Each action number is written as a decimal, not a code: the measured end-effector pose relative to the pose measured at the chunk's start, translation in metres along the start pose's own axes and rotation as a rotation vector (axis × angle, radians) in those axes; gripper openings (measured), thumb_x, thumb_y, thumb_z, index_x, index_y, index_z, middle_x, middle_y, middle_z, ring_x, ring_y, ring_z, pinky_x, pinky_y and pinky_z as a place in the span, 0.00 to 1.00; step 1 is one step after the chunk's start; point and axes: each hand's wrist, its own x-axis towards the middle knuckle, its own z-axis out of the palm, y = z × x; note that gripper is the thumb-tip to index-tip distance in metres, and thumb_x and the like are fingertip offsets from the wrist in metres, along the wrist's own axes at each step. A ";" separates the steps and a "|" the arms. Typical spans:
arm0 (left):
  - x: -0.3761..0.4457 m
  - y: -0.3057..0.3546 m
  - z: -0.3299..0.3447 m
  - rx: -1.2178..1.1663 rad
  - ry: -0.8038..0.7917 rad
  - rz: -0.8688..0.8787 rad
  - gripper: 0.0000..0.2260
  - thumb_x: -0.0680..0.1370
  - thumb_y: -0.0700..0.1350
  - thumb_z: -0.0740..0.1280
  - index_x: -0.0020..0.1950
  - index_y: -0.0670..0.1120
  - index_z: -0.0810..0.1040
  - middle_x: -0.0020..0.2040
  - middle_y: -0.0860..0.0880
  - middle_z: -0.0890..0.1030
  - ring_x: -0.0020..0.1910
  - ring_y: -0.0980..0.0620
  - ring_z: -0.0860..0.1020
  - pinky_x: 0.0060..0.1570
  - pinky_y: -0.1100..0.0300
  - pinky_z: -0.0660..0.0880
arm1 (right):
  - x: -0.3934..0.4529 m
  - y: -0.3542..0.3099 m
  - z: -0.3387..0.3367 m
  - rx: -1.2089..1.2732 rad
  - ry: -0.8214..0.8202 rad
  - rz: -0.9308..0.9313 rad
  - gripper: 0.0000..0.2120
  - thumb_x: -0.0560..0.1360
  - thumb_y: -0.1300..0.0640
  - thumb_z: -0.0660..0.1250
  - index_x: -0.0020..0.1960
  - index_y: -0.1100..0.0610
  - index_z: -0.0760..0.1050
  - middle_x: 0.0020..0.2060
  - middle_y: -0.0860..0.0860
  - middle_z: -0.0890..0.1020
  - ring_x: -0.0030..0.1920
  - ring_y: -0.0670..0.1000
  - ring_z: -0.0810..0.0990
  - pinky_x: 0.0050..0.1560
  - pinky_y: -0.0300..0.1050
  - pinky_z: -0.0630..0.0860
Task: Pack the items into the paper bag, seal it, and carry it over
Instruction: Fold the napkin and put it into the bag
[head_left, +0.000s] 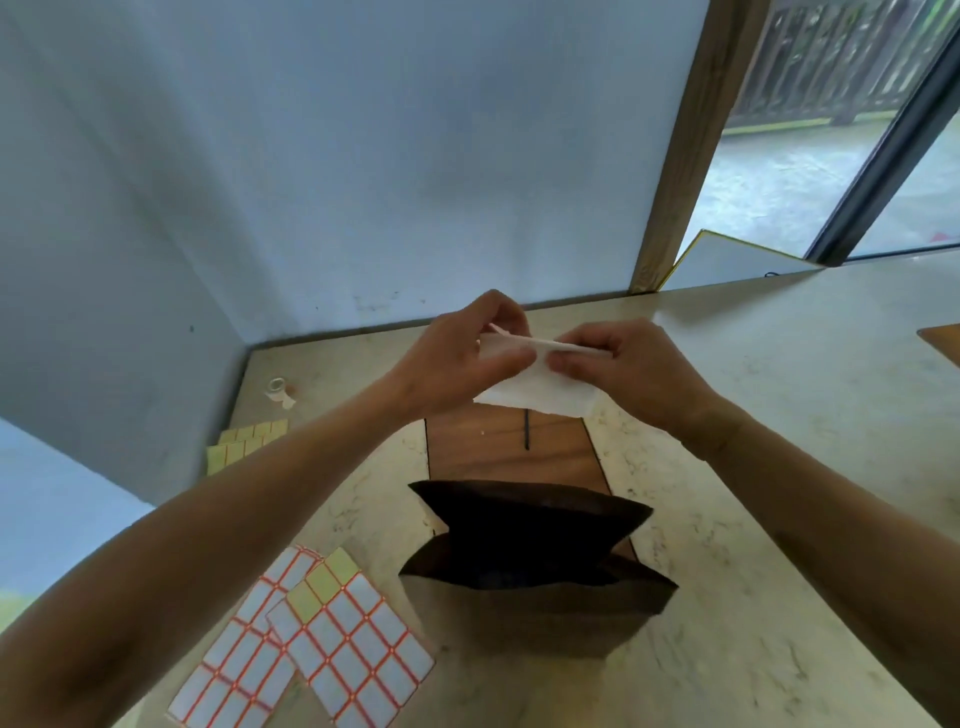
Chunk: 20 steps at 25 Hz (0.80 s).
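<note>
We take the paper bag (535, 551) as our landmark: brown, standing upright on the marble-patterned table (753, 597), mouth open and dark inside. Nearest us, left of the bag, lie 2 overlapping label sheets (311, 644) of white stickers edged in red, several cells peeled bare. Just behind the bag a wooden board (511, 452) lies flat. Above the board, beyond the bag, both hands hold a white paper napkin (537, 387) in the air. Left hand (462, 358) pinches its upper left edge; right hand (623, 369) has fingers closed on the upper right edge. Farther left of the bag: a yellow sticker sheet (244, 444), then a small tape roll (278, 389) near the wall.
</note>
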 end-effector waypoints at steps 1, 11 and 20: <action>-0.006 0.006 -0.001 -0.046 -0.010 -0.028 0.09 0.75 0.53 0.70 0.52 0.53 0.76 0.46 0.58 0.81 0.45 0.61 0.79 0.41 0.69 0.73 | -0.004 -0.008 0.001 0.010 -0.043 -0.017 0.06 0.75 0.50 0.69 0.48 0.45 0.84 0.38 0.43 0.85 0.41 0.42 0.81 0.40 0.32 0.75; -0.054 0.011 -0.011 -0.229 0.173 -0.178 0.03 0.72 0.50 0.74 0.43 0.54 0.82 0.39 0.57 0.83 0.36 0.59 0.80 0.33 0.66 0.75 | -0.048 -0.023 -0.001 0.527 -0.060 0.177 0.08 0.68 0.54 0.74 0.47 0.53 0.83 0.42 0.53 0.86 0.40 0.50 0.85 0.38 0.39 0.81; -0.053 0.025 0.001 -0.201 0.224 -0.110 0.02 0.74 0.49 0.73 0.45 0.53 0.82 0.40 0.58 0.82 0.39 0.60 0.79 0.34 0.68 0.75 | -0.054 -0.040 0.038 0.636 -0.068 0.280 0.25 0.61 0.49 0.76 0.56 0.56 0.77 0.45 0.55 0.82 0.35 0.52 0.85 0.35 0.43 0.82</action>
